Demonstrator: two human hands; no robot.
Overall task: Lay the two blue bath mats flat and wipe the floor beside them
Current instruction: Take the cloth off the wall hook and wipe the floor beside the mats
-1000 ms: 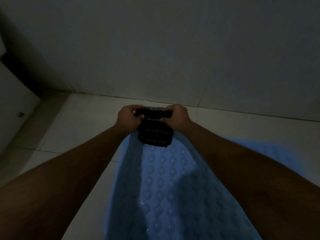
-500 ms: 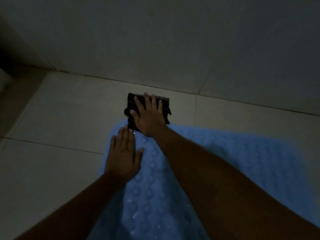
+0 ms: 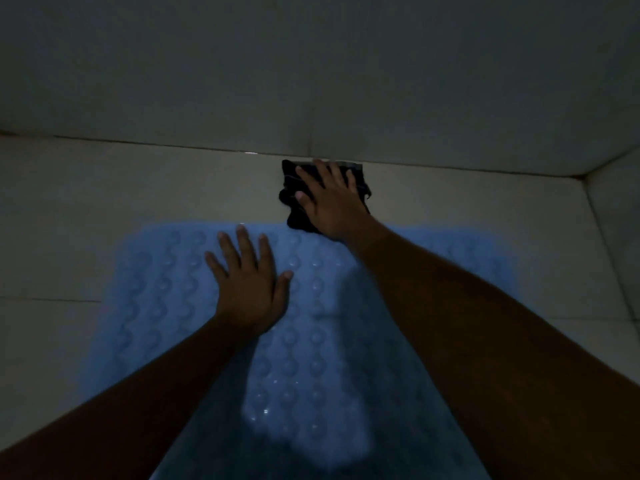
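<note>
Pretty dim shot, so bear with me. The blue bath mat [image 3: 311,341] is spread flat on the pale tiled floor [image 3: 104,188], running from the near edge of the view out toward the far wall [image 3: 311,64]. Its bumpy surface has rows of round raised dots all over it. I can only make out one blue sheet here; whether there's a second mat or a seam between two, I can't tell in this light.

The left hand [image 3: 249,282] is flat on the mat near its far edge, palm down, fingers fanned out wide, holding nothing, just pressed on the surface.

The right hand [image 3: 332,199] is further out and to the right, also palm down with fingers spread, lying on top of a dark cloth [image 3: 291,188]. It isn't curled around the cloth, more like pinning it to the floor with an open palm. The cloth is bunched up and sits on the bare strip of tile between the mat's far edge and the wall, its far side right up against the wall's base and its near corner touching or just overlapping the mat.

Both forearms come in from the near side, the right one crossing over the mat. A second wall [image 3: 616,237] meets the far one in the right corner.
</note>
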